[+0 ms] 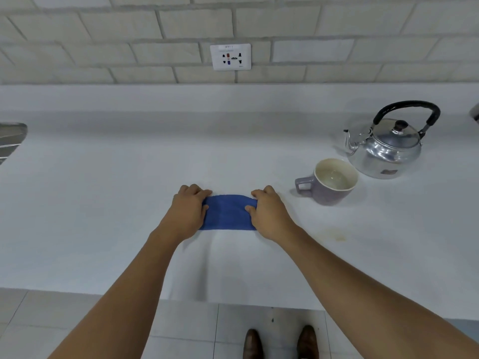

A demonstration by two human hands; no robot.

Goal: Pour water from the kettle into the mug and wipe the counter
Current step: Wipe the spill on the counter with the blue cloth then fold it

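Step in hand: the wiping half of the task, judging by the water in the mug and both hands set on the cloth
Blue cloth: a folded strip lying flat on the white counter, in the middle of the view and near the front edge
Left hand: fingers curled over the cloth's left end, thumb pressed on top, gripping it
Right hand: fingers curled over the cloth's right end, thumb on top, gripping it likewise
Mug: lilac outside, cream inside, handle pointing left; it stands to the right of the cloth, apart from it, and appears to hold clear water
Kettle: shiny metal with a black handle upright and the lid on; it stands just behind and to the right of the mug, spout toward the left
Next move calls for: pressing the cloth down and sliding it across the surface; a faint yellowish stain lies right of the right forearm, so the sweep should likely reach there while steering clear of the mug
Writing: the wall socket carries a small label along its top, too blurred to read; a small sticker on the kettle's side is also illegible
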